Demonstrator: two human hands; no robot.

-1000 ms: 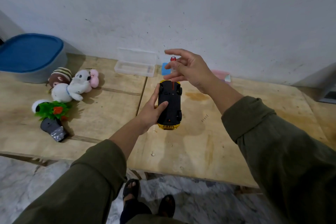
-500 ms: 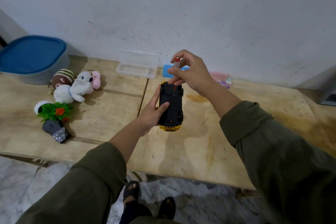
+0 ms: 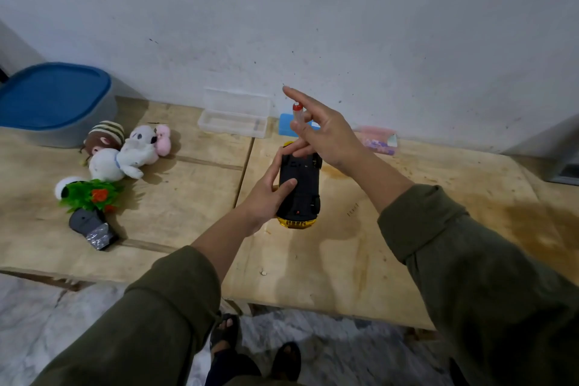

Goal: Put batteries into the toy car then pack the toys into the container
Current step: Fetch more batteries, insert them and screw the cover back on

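Observation:
A yellow toy car (image 3: 299,191) is turned upside down above the wooden table (image 3: 344,254), its black underside facing me. My left hand (image 3: 269,194) grips it from the left side, thumb across the underside. Just above the car's far end, my right hand (image 3: 322,131) holds a small red-tipped battery (image 3: 297,112) between thumb and fingers, with the index finger stretched out. A grey container with a blue lid (image 3: 53,102) stands at the far left by the wall.
Plush toys (image 3: 125,150), a green plastic plant toy (image 3: 91,194) and a dark grey toy (image 3: 92,229) lie on the table's left part. A clear plastic case (image 3: 235,117), a blue box (image 3: 288,125) and a pink packet (image 3: 377,141) sit by the wall.
My right hand's index finger has stretched out, and the battery has tilted slightly while staying above the car's far end. My left hand keeps the car in about the same place.

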